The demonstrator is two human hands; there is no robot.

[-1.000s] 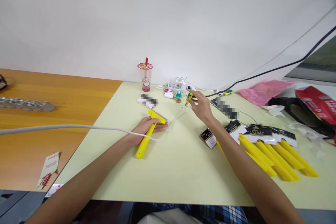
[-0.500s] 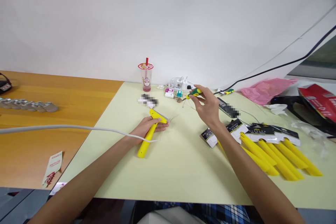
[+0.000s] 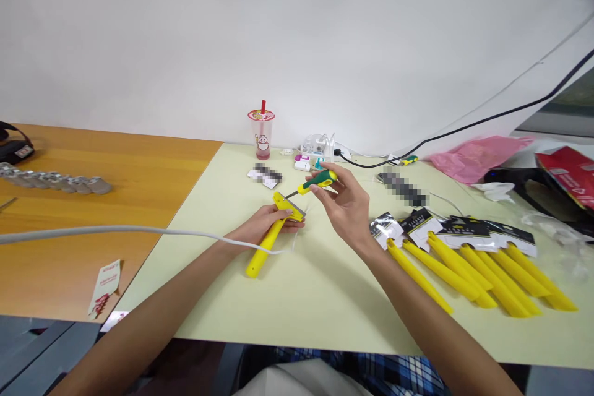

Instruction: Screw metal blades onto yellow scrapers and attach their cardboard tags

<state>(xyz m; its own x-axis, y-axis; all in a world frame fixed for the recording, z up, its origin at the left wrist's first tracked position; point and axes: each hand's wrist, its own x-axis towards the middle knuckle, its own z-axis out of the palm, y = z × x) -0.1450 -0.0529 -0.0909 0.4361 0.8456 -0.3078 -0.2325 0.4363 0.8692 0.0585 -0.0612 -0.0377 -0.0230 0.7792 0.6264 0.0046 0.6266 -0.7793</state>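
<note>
My left hand (image 3: pixel 264 223) is closed around a yellow scraper (image 3: pixel 266 247) with a metal blade along its wide head, tilted over the pale table. In my right hand (image 3: pixel 346 204) is a screwdriver (image 3: pixel 320 180) with a green and yellow handle, held between thumb and fingers. The screwdriver's tip meets the scraper's head, close to its upper left end; whether it sits in a screw is too small to tell. A grey-white cable (image 3: pixel 185 232) crosses in front of my left wrist and the scraper's handle.
Several yellow handles with black and white cards (image 3: pixel 501 278) lie at the right. Behind stand a plastic cup (image 3: pixel 262 139) and a power strip (image 3: pixel 320 147). A phone (image 3: pixel 403 189), a pink bag (image 3: pixel 477 158) and a second screwdriver (image 3: pixel 409 161) are farther right. Metal pieces (image 3: pixel 60 180) line the orange table.
My right hand has come left and down from near the power strip, bringing the screwdriver's tip onto the scraper's head. My left hand still holds the scraper in about the same place.
</note>
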